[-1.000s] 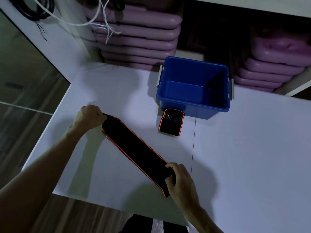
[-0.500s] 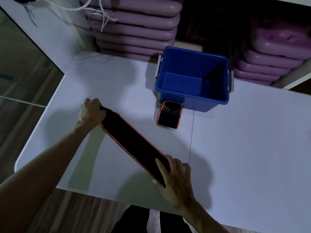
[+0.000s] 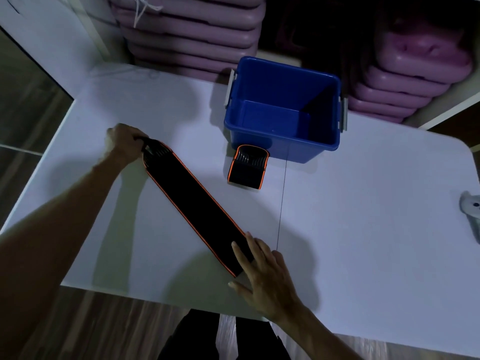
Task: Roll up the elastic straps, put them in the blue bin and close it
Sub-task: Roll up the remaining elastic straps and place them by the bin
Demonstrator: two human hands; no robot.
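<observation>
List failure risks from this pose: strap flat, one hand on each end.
1. The right hand only presses flat on the near end of the strap, beside the table edge; that end could slip off.
2. The left hand grips the far end, so a loose roll may spring open.
3. The rolled strap sits against the bin wall and could get knocked.

Long strap: matt black cloth, orange-stitched edging, ribbed weave at end nearest blue bin. Rolled strap just in front of bin: same black fabric, orange trim, ribbed top. Bin: smooth glossy plastic, pale grey plastic latches on sides. Counter: smooth matt white laminate. Floor beyond counter edge farthest from bin: wood-grain boards. Pads stacked behind bin: smooth mauve foam-like plastic.
</observation>
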